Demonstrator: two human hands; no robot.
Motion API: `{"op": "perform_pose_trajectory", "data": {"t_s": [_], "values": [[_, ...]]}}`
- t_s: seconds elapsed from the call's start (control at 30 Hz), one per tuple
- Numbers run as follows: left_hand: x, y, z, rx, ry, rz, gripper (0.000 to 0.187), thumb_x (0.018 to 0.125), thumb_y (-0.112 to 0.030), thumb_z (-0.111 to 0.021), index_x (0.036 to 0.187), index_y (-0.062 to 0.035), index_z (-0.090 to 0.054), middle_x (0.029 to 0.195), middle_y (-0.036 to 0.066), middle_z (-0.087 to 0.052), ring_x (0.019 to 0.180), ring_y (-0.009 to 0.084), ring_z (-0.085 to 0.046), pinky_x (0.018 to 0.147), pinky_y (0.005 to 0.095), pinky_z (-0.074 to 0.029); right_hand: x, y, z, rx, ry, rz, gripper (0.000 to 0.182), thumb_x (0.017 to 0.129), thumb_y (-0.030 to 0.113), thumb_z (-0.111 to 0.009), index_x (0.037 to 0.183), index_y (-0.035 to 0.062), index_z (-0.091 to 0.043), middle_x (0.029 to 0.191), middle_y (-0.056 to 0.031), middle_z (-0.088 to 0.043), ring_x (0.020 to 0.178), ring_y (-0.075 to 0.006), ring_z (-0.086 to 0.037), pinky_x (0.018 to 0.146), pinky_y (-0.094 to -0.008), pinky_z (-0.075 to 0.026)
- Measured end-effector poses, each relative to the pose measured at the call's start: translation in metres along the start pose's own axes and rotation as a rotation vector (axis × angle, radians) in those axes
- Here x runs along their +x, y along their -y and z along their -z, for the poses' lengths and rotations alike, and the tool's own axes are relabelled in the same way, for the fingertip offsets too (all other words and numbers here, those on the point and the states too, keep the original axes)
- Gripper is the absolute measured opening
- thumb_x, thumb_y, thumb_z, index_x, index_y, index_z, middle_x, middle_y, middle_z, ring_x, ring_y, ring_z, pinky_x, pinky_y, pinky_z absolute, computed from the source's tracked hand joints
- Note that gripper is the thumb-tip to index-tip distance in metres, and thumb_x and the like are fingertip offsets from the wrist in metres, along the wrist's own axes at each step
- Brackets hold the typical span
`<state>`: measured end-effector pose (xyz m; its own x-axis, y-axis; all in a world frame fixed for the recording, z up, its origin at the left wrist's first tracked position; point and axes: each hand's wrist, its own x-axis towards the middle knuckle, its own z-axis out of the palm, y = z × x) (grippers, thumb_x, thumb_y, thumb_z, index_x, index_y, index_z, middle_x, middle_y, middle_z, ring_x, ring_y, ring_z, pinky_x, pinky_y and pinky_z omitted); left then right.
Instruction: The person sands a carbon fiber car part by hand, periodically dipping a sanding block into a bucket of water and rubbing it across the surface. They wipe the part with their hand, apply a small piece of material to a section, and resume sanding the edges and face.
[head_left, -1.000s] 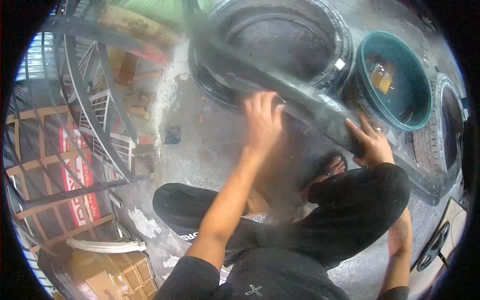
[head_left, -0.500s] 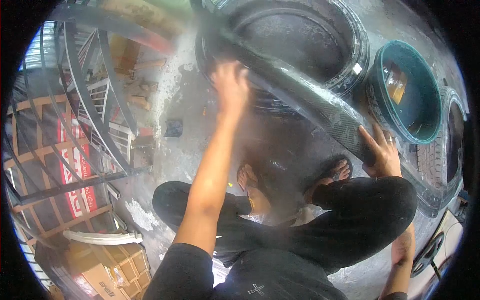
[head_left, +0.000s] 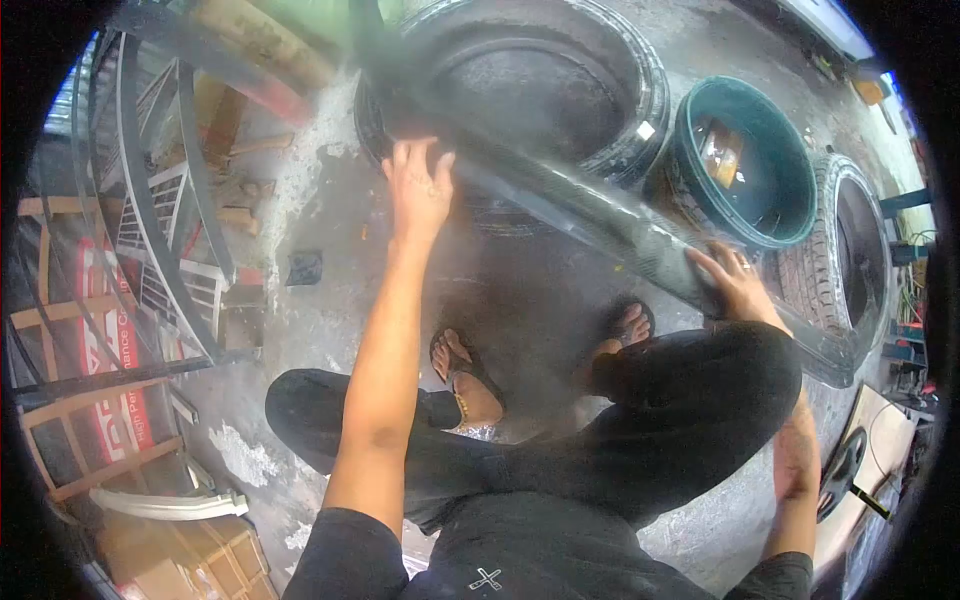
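Observation:
A long, dark, glossy strip with a carbon-fibre weave (head_left: 640, 225) slants across the view from upper left to lower right, above a tyre. My right hand (head_left: 742, 288), with a ring on one finger, grips it near its right end. My left hand (head_left: 418, 195) is by its near edge at the left, fingers apart and fingertips at the edge. Whether they press on the strip is blurred. The strip's upper left end is hazy. Under it lies a large tyre (head_left: 640, 100) flat on the floor.
A green bucket (head_left: 690, 150) with water and a yellowish item stands beyond the strip. Another tyre (head_left: 815, 255) is right of it. Metal frames (head_left: 140, 190) and cardboard boxes (head_left: 190, 550) line the left. A wooden board (head_left: 870, 430) lies at the right.
The view has shifted, so the tyre, bucket and strip sit further left. My left hand, blurred before, now shows sharper at the strip's near edge. My right hand keeps its grip.

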<state>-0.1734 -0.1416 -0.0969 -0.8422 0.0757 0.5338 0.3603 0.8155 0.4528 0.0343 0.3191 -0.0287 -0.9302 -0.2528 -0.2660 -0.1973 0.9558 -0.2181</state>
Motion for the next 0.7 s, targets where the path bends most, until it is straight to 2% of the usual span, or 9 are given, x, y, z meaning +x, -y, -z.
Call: {"op": "perform_pose_trajectory", "data": {"t_s": [0.1, 0.13, 0.23, 0.3, 0.37, 0.43, 0.57, 0.67, 0.7], "values": [[-0.019, 0.003, -0.017, 0.061, -0.138, -0.007, 0.032, 0.097, -0.025, -0.074, 0.123, -0.0064, -0.071, 0.119, 0.016, -0.067, 0.117, 0.0364, -0.061, 0.105, 0.0479, -0.043, 0.006, 0.006, -0.018, -0.083, 0.015, -0.052, 0.126, 0.062, 0.009, -0.094, 0.167, 0.0388, -0.032, 0.161, -0.0174, -0.042, 0.145, -0.0442, -0.048, 0.119, -0.0549, -0.044], [-0.026, 0.003, -0.028, 0.161, -0.201, 0.007, 0.033, 0.097, -0.027, -0.074, 0.123, -0.0078, -0.072, 0.116, 0.015, -0.069, 0.116, 0.0356, -0.062, 0.104, 0.0484, -0.044, 0.012, 0.007, -0.017, -0.057, 0.071, -0.066, 0.115, 0.071, 0.014, -0.09, 0.167, 0.0397, -0.032, 0.16, -0.021, -0.044, 0.143, -0.0452, -0.05, 0.118, -0.0538, -0.046], [-0.034, -0.046, -0.009, 0.11, 0.041, 0.038, 0.036, 0.097, -0.027, -0.075, 0.124, -0.0035, -0.071, 0.12, 0.019, -0.07, 0.116, 0.0384, -0.063, 0.102, 0.0518, -0.046, 0.0, 0.01, -0.009, 0.148, -0.035, -0.023, 0.081, 0.093, 0.041, -0.071, 0.166, 0.0412, -0.036, 0.16, -0.0285, -0.045, 0.144, -0.0484, -0.05, 0.117, -0.0548, -0.045], [-0.026, -0.012, -0.013, 0.059, 0.072, -0.139, 0.034, 0.101, -0.026, -0.072, 0.125, -0.002, -0.071, 0.119, 0.018, -0.07, 0.115, 0.0384, -0.064, 0.1, 0.0496, -0.048, 0.003, 0.008, -0.006, 0.063, -0.027, 0.029, 0.061, 0.107, 0.023, -0.059, 0.163, 0.0391, -0.043, 0.15, -0.0221, -0.053, 0.129, -0.0452, -0.061, 0.109, -0.0503, -0.052], [-0.02, -0.001, -0.016, 0.113, 0.106, -0.054, 0.038, 0.105, -0.029, -0.067, 0.134, -0.0049, -0.066, 0.127, 0.017, -0.066, 0.119, 0.0384, -0.061, 0.103, 0.0509, -0.047, 0.008, -0.006, -0.022, -0.037, -0.12, 0.057, 0.073, 0.105, 0.022, -0.059, 0.166, 0.0525, -0.031, 0.153, -0.0224, -0.048, 0.136, -0.0471, -0.054, 0.113, -0.0582, -0.048], [-0.02, -0.006, -0.015, 0.059, 0.092, -0.098, 0.037, 0.107, -0.031, -0.065, 0.136, -0.0071, -0.065, 0.13, 0.016, -0.064, 0.121, 0.039, -0.059, 0.103, 0.051, -0.046, 0.0, -0.006, -0.006, 0.041, -0.001, 0.02, 0.076, 0.104, 0.021, -0.061, 0.165, 0.0547, -0.031, 0.152, -0.0211, -0.048, 0.14, -0.0463, -0.05, 0.115, -0.0605, -0.045], [-0.004, -0.019, 0.006, 0.137, 0.03, -0.107, 0.037, 0.108, -0.031, -0.064, 0.135, -0.006, -0.065, 0.128, 0.018, -0.064, 0.123, 0.04, -0.058, 0.105, 0.0505, -0.045, -0.003, -0.017, -0.012, -0.066, -0.09, 0.107, 0.08, 0.103, 0.029, -0.063, 0.167, 0.0553, -0.023, 0.153, -0.0229, -0.049, 0.133, -0.0465, -0.058, 0.11, -0.0592, -0.048], [0.028, -0.002, 0.026, 0.127, 0.053, -0.163, 0.039, 0.108, -0.033, -0.065, 0.135, -0.0052, -0.067, 0.128, 0.021, -0.066, 0.121, 0.0423, -0.06, 0.105, 0.0512, -0.046, -0.004, 0.008, 0.032, 0.133, -0.056, 0.098, 0.1, 0.083, 0.025, -0.086, 0.166, 0.049, -0.036, 0.144, -0.0208, -0.054, 0.129, -0.0443, -0.06, 0.108, -0.0555, -0.05], [0.04, 0.008, 0.031, 0.13, 0.053, -0.167, 0.039, 0.108, -0.033, -0.065, 0.135, -0.0052, -0.067, 0.128, 0.021, -0.066, 0.121, 0.0423, -0.06, 0.105, 0.0512, -0.046, -0.002, 0.019, 0.047, 0.136, -0.059, 0.098, 0.1, 0.083, 0.025, -0.086, 0.166, 0.049, -0.036, 0.144, -0.0208, -0.054, 0.129, -0.0443, -0.06, 0.108, -0.0555, -0.05]]}}
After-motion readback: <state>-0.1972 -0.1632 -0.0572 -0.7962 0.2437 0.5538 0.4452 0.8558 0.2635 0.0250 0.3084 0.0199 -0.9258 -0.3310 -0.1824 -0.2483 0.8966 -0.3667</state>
